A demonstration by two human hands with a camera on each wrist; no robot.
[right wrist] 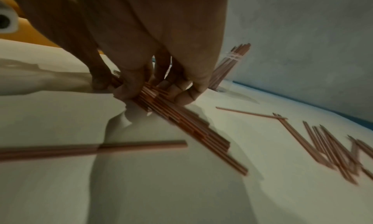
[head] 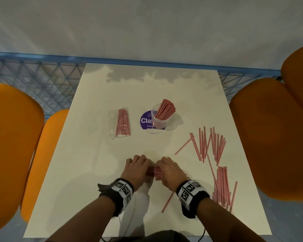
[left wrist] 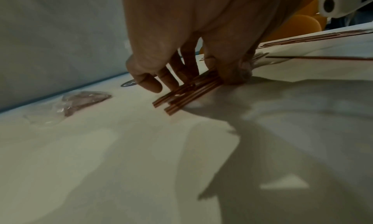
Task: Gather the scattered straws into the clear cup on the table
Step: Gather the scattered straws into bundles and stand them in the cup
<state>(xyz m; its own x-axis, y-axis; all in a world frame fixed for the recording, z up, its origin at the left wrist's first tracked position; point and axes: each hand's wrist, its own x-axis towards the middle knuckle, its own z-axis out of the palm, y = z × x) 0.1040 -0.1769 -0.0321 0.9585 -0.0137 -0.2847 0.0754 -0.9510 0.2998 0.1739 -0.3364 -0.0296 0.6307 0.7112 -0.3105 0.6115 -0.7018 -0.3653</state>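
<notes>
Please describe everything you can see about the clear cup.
The clear cup is see-through plastic, stands upright at mid-table and partly covers a round purple sticker. A dense bunch of red-and-white straws leans in it, tilted to the right, their tops well above the rim. Neither hand touches it.

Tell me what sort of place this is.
Probably a café or canteen seating area: a small white table flanked by orange chairs, a purple sticker reading "Clean", and a cup of straws.
</notes>
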